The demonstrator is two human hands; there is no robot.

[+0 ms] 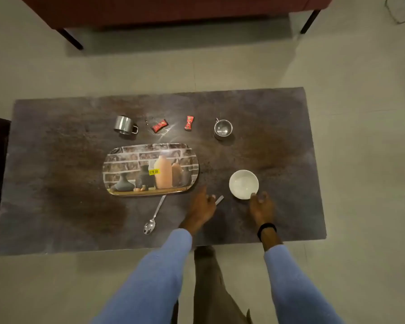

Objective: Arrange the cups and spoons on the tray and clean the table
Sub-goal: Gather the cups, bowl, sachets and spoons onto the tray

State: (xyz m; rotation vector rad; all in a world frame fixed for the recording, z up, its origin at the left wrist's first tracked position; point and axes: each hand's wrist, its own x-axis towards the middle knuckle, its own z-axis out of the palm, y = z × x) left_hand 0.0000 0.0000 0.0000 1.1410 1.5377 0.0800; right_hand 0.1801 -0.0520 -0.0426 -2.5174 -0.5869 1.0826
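Brick-print oval tray [117, 160] bare on dark tabletop [56, 171]; tipped steel cup [125, 127] and upright steel cup [223, 129] beyond it. Left hand [201, 206] curled round thin metal strip [219, 200]; right hand [261, 206] touches round white bowl [243, 183] at rim, grip unclear. A loose hold could skid it.

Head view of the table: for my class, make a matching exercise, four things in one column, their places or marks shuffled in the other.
Things: 1 spoon; 2 white bowl; 3 red wrappers; 4 tray.
Places or marks: a between the two steel cups; b at the fingertips of the right hand; c bears a yellow sticker; d on the table, on the person's side of the tray.
Pairs: 1-d, 2-b, 3-a, 4-c.
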